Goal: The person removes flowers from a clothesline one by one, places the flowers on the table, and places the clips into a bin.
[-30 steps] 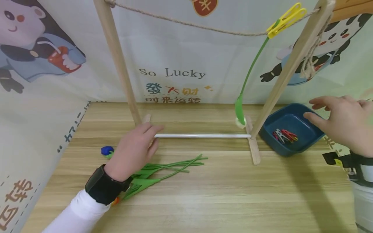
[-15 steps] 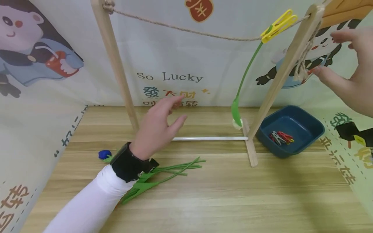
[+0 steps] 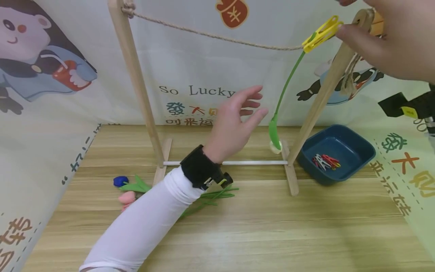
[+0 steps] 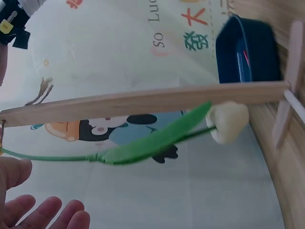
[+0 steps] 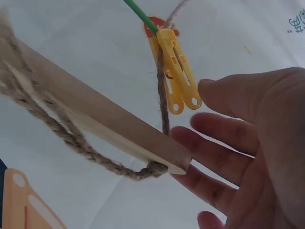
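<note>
A yellow clothespin (image 3: 321, 36) clips a green-stemmed white tulip (image 4: 228, 123) to the twine (image 3: 217, 36), so the flower hangs head down. My right hand (image 3: 395, 43) is up by the top of the right post, fingers spread and apart. In the right wrist view its thumb tip is right at the clothespin's handle ends, while its fingers lie by the post's tip. My left hand (image 3: 236, 122) is raised to the left of the hanging stem (image 3: 289, 87), loosely bent and holding nothing. In the left wrist view its thumb comes close below the stem.
A wooden frame with two posts (image 3: 139, 83) and a white crossbar (image 3: 255, 163) carries the twine. At right stands a blue bin (image 3: 357, 147) with several clothespins (image 3: 326, 161). A blue tulip (image 3: 121, 181) and pink ones (image 3: 127, 197) lie at left, partly behind my left arm.
My left hand has moved up and right from the left post's foot toward the hanging stem. My right hand has risen from above the bin to the yellow clothespin.
</note>
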Motion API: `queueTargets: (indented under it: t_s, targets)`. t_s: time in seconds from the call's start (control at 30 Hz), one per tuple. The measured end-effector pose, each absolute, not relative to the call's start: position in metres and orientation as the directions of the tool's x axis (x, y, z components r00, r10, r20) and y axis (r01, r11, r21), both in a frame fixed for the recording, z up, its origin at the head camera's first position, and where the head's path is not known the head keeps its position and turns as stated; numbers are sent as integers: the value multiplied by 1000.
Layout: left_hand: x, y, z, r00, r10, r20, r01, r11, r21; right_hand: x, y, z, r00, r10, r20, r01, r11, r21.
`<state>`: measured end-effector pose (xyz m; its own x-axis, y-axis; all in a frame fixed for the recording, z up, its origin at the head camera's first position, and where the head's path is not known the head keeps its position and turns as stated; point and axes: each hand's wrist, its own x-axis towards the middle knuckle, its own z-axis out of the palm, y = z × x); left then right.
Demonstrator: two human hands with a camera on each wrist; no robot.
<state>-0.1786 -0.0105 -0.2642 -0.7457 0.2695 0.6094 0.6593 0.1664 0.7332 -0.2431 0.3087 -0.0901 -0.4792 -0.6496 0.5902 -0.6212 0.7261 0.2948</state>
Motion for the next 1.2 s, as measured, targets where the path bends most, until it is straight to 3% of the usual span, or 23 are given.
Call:
queueTargets:
  t_s: [0.13,0.33,0.53,1.03,1.1,1.2]
  targets:
    - [-186,9,-262,-754,255,605,647,135,750,-202,263,-82,-559,-629,541,-626,748,221]
    - [-190,25,-264,-752,242,612,651,135,747,-184,244,-80,-644,-603,471,-598,780,182]
    - [-191,31,-262,-753,246,610,650,138,747,-183,244,-81,-609,-625,487,-599,766,233]
    - [-190,21,-269,-760,266,593,646,202,736,-182,245,-84,-655,-541,528,-533,826,186]
    - [-189,19,-270,-759,267,594,647,209,733,-182,247,-85,-649,-525,551,-532,831,165]
    - [-186,15,-272,-758,265,596,649,219,728,-184,251,-85,-576,-542,611,-582,798,159]
